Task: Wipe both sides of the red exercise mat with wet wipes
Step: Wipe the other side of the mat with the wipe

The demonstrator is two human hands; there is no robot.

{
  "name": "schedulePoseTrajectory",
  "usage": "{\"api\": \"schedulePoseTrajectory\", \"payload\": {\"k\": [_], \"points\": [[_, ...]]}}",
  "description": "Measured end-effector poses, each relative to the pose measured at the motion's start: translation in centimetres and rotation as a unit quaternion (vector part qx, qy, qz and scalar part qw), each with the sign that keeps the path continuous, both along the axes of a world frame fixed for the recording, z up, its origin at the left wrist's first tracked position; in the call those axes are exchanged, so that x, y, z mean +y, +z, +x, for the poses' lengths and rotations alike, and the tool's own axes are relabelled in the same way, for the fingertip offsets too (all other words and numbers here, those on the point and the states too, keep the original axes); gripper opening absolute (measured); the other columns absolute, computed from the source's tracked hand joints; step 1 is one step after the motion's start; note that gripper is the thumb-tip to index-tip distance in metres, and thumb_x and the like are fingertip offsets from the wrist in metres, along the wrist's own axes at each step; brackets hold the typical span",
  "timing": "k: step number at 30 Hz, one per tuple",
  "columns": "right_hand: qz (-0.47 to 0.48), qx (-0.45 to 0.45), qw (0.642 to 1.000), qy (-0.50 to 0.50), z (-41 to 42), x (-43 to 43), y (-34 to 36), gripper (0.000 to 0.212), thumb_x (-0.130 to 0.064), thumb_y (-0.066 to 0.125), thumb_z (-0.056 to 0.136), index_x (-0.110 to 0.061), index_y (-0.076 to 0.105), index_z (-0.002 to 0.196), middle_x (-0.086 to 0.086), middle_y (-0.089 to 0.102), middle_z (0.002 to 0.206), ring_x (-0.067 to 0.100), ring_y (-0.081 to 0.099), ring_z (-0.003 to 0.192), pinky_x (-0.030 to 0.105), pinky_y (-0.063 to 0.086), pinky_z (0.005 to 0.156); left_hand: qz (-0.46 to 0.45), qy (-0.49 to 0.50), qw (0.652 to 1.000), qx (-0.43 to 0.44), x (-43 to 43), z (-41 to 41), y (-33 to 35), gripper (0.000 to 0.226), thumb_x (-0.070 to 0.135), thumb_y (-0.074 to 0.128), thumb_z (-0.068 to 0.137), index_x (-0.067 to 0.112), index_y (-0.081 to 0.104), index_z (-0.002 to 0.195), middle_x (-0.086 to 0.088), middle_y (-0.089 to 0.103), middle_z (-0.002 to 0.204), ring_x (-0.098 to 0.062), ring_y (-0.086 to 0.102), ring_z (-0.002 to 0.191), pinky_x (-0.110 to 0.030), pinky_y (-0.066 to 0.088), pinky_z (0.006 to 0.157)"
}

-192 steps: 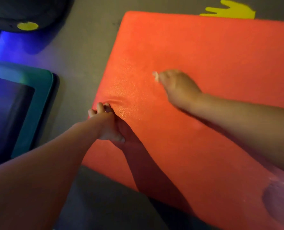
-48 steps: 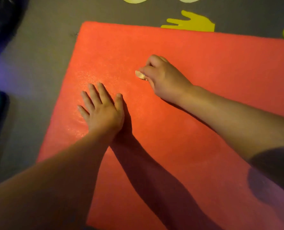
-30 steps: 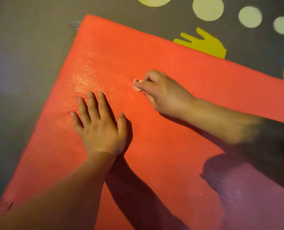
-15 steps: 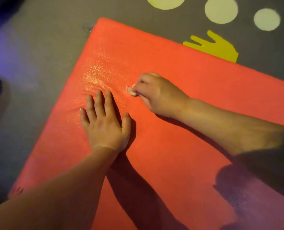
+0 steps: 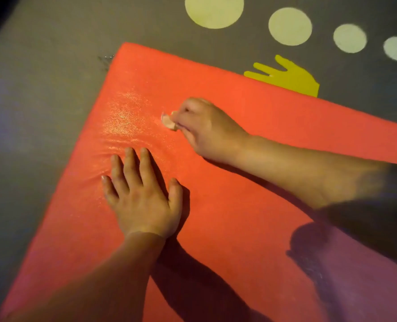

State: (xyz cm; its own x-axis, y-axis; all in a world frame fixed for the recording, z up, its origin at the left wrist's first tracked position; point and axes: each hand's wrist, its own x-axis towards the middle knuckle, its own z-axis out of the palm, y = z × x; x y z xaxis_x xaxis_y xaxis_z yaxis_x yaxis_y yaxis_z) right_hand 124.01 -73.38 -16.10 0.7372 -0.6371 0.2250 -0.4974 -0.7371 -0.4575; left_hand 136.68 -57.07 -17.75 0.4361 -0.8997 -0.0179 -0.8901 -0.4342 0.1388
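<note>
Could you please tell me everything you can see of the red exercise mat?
The red exercise mat lies flat on the grey patterned floor, one corner pointing away. It looks like soft foam; a patch near that corner glistens. The left hand presses flat on it, wrinkling the surface, while the right hand pinches a small wipe against it.

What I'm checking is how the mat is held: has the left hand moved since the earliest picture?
Yes. The left hand has left the left edge of the red mat and now lies flat further in.
</note>
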Motion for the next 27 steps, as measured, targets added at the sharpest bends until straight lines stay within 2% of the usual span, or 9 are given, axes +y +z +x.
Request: {"api": "schedulePoseTrajectory", "payload": {"k": [2, 3, 6, 9, 11, 16, 22, 24, 27], "points": [[-0.037, 0.045, 0.995, 0.078, -0.4, -0.9, 0.3, 0.020, -0.012, 0.052, 0.094, -0.005, 0.070, 0.100, 0.016, 0.061, 0.093, 0.034, 0.058, 0.084, 0.040, 0.047, 0.070, 0.007, 0.000, 1.000, 0.000, -0.2, 0.2, 0.0, 0.085, 0.056, 0.037, 0.086, 0.013, 0.030, 0.158, -0.014, 0.025, 0.166, -0.036, 0.013, 0.156, -0.060, 0.009, 0.124], [-0.049, 0.051, 0.996, 0.054, -0.6, -2.3, 0.4, 0.025, -0.016, 0.049, 0.095, -0.004, 0.070, 0.099, 0.017, 0.061, 0.092, 0.035, 0.058, 0.084, 0.041, 0.047, 0.069, 0.013, -0.002, 1.000, 0.001, -0.2, 0.1, 0.0, 0.085, 0.057, 0.037, 0.086, 0.014, 0.030, 0.159, -0.014, 0.025, 0.166, -0.036, 0.013, 0.156, -0.060, 0.009, 0.124], [-0.070, 0.035, 0.984, -0.160, -1.3, -7.6, 0.1, 0.024, -0.016, 0.049, 0.095, -0.005, 0.071, 0.096, 0.020, 0.058, 0.092, 0.039, 0.058, 0.084, 0.047, 0.048, 0.069, 0.016, -0.004, 1.000, 0.002, 0.0, 0.1, 0.0, 0.085, 0.056, 0.039, 0.085, 0.014, 0.031, 0.158, -0.014, 0.026, 0.166, -0.036, 0.014, 0.156, -0.061, 0.010, 0.123], [-0.035, 0.074, 0.968, -0.237, -0.9, -9.0, 0.1, 0.025, -0.014, 0.049, 0.095, -0.004, 0.072, 0.095, 0.021, 0.057, 0.094, 0.039, 0.057, 0.088, 0.046, 0.047, 0.074, 0.007, -0.004, 1.000, 0.010, -0.1, 0.3, 0.1, 0.085, 0.057, 0.040, 0.085, 0.014, 0.033, 0.158, -0.014, 0.028, 0.166, -0.036, 0.014, 0.155, -0.060, 0.009, 0.124], [-0.039, 0.062, 0.979, -0.191, 0.0, -7.1, 0.5, 0.024, -0.014, 0.051, 0.095, -0.003, 0.072, 0.092, 0.020, 0.057, 0.089, 0.038, 0.057, 0.082, 0.043, 0.047, 0.072, 0.006, -0.002, 1.000, 0.011, -0.3, 0.5, 0.1, 0.085, 0.057, 0.041, 0.084, 0.014, 0.033, 0.158, -0.014, 0.028, 0.165, -0.036, 0.014, 0.156, -0.059, 0.008, 0.124], [-0.035, 0.119, 0.990, 0.065, 0.1, -3.6, 1.5, 0.018, -0.015, 0.056, 0.092, -0.007, 0.072, 0.097, 0.015, 0.059, 0.091, 0.034, 0.058, 0.083, 0.043, 0.046, 0.070, 0.000, -0.002, 1.000, 0.014, -0.4, 0.3, 0.4, 0.085, 0.055, 0.043, 0.083, 0.014, 0.036, 0.157, -0.015, 0.030, 0.164, -0.037, 0.017, 0.155, -0.060, 0.010, 0.123], [-0.050, 0.116, 0.975, -0.183, 1.1, -9.7, 0.7, 0.026, -0.010, 0.047, 0.093, -0.003, 0.072, 0.100, 0.022, 0.057, 0.100, 0.041, 0.057, 0.097, 0.044, 0.044, 0.076, 0.010, 0.003, 1.000, 0.011, -0.2, 0.2, 0.3, 0.084, 0.057, 0.039, 0.085, 0.017, 0.033, 0.158, -0.012, 0.027, 0.166, -0.035, 0.013, 0.156, -0.058, 0.008, 0.124], [-0.055, 0.095, 0.980, -0.167, 1.9, -7.3, 0.0, 0.025, -0.010, 0.049, 0.092, -0.004, 0.072, 0.097, 0.021, 0.059, 0.094, 0.040, 0.059, 0.089, 0.042, 0.043, 0.072, 0.008, 0.003, 1.000, 0.009, -0.3, 0.2, 0.3, 0.084, 0.058, 0.039, 0.085, 0.017, 0.033, 0.158, -0.011, 0.027, 0.166, -0.035, 0.014, 0.156, -0.058, 0.008, 0.124], [-0.039, 0.041, 0.998, -0.019, 2.2, -1.6, -0.2, 0.018, -0.014, 0.056, 0.091, -0.007, 0.073, 0.094, 0.017, 0.062, 0.088, 0.036, 0.060, 0.080, 0.042, 0.047, 0.067, 0.001, 0.001, 1.000, 0.006, -0.2, 0.3, 0.2, 0.084, 0.057, 0.039, 0.085, 0.017, 0.034, 0.158, -0.012, 0.028, 0.166, -0.035, 0.014, 0.155, -0.058, 0.008, 0.124]]}}
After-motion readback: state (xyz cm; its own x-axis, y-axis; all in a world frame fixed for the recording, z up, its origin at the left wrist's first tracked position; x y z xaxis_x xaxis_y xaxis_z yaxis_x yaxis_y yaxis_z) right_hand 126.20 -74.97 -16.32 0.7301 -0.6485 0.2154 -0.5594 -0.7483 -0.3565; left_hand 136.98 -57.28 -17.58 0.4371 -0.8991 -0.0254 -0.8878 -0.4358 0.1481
